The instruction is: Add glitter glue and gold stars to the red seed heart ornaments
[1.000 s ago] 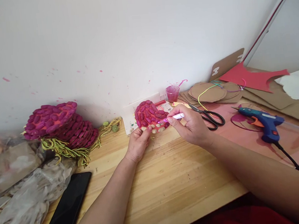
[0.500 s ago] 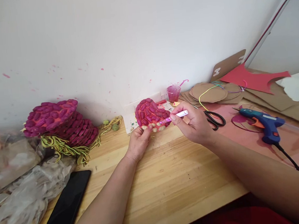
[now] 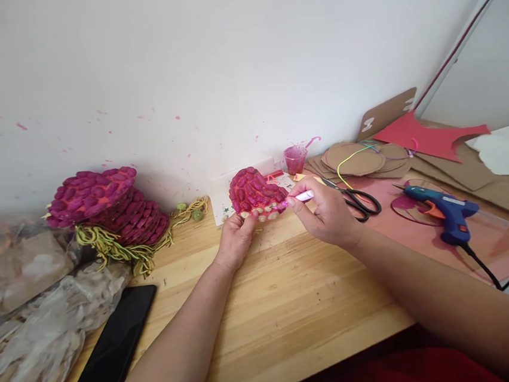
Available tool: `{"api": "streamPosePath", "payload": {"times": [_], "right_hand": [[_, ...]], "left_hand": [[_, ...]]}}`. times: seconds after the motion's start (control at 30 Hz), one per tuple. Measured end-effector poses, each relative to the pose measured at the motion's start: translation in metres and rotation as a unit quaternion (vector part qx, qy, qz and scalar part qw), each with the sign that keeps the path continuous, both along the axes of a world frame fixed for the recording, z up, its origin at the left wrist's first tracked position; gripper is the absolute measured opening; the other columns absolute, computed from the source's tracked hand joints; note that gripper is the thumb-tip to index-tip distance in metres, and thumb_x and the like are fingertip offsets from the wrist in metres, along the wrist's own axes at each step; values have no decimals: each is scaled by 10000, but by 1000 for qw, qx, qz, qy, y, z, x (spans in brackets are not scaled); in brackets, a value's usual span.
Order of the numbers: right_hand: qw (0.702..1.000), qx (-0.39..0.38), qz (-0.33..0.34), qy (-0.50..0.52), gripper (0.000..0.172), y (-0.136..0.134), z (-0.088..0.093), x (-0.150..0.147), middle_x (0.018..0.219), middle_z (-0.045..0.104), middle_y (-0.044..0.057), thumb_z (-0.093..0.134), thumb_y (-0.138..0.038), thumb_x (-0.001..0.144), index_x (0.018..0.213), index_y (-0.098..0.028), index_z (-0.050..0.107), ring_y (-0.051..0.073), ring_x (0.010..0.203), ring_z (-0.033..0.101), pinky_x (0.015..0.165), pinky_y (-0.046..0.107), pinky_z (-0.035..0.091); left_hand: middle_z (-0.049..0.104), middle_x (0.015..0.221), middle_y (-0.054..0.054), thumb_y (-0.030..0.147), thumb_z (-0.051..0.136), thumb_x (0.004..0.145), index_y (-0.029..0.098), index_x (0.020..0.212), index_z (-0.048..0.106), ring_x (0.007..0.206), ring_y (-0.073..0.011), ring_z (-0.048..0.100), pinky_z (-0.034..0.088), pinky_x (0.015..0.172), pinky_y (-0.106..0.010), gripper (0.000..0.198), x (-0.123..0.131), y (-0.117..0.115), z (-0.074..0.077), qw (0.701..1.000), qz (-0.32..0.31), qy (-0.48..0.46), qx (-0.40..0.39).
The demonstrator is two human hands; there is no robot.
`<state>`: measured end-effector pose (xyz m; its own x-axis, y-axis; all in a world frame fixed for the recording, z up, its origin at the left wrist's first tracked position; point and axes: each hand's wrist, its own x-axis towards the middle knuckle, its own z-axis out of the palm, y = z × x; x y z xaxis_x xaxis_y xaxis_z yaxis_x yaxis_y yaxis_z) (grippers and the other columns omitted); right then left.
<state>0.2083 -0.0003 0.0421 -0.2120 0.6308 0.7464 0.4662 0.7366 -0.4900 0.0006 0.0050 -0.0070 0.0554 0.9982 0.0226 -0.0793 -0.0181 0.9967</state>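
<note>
My left hand (image 3: 237, 237) grips the near left edge of a round disc (image 3: 254, 190), thumb on top. Bumpy, shell-like pieces cover it. Most are magenta, while a row along the near edge is pale. In my right hand (image 3: 326, 211) is a white-handled paintbrush (image 3: 303, 196), pinched between thumb and fingers. Its pink tip is at the disc's right edge, partly hidden by my fingers. Behind and to the right stands a clear cup (image 3: 295, 159) with magenta paint and a pink hooked stick in it.
Similar magenta discs are stacked (image 3: 102, 199) at left over yellow-green cords (image 3: 111, 244). Plastic bags (image 3: 48, 337) and a black phone (image 3: 112, 349) lie nearer. At right are black-handled scissors (image 3: 364, 204), cardboard circles (image 3: 354, 158), red paper (image 3: 433, 136) and a blue glue gun (image 3: 447, 208).
My right hand has shifted slightly, taking the brush tip from the pale pieces near the front to the disc's right edge. My left hand keeps its hold. The view has turned slightly.
</note>
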Motion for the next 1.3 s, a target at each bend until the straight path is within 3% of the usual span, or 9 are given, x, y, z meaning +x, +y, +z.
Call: {"api": "streamPosePath", "payload": {"times": [0.07,0.23,0.4,0.6,0.83,1.07,1.3], "right_hand": [[1000,-1,-10,14,65,1,0,1,769,657,4,594,-218,924,886,-233,543,157,669,591,631,294,441],[999,-7,44,-15,27,2,-3,-1,804,677,13,587,-228,937,913,-229,574,163,700,607,652,298,458],[1000,-3,17,-9,45,0,-3,-2,797,667,7,590,-217,934,901,-230,563,159,694,604,649,295,449],[997,-3,67,-35,36,1,-2,-4,822,679,18,579,-211,936,903,-225,574,170,731,615,678,306,463],[999,10,36,-35,30,0,-1,-1,812,669,21,583,-210,931,911,-230,572,175,726,614,682,315,471],[996,-3,68,-59,48,0,-3,-5,883,702,37,579,-212,930,965,-235,602,202,811,645,748,343,493],[1000,-10,19,-20,38,-3,1,-2,793,670,12,594,-208,921,892,-228,582,167,707,613,673,305,467]], "left_hand": [[353,479,94,634,771,717,192,657,503,427,-50,227,142,424,-224,521,0,1,0,1000,4,-7,-4],[367,476,92,630,774,709,177,683,556,426,-50,235,158,422,-219,504,1,1,0,1000,0,-1,-9],[371,474,94,603,776,716,193,661,506,423,-52,245,163,420,-218,495,1,1,2,1000,10,-6,-6],[378,471,96,585,793,694,182,688,551,418,-49,245,172,425,-221,470,2,1,3,1000,2,-11,-8],[371,475,97,561,792,699,191,693,541,415,-53,240,161,417,-225,447,1,3,2,999,18,-14,-22],[406,469,75,540,787,707,195,633,538,462,-76,316,225,463,-229,432,2,2,2,1000,21,1,-5],[380,450,87,543,762,738,208,621,474,411,-62,266,174,434,-238,457,-1,1,0,999,28,19,-1]]}}
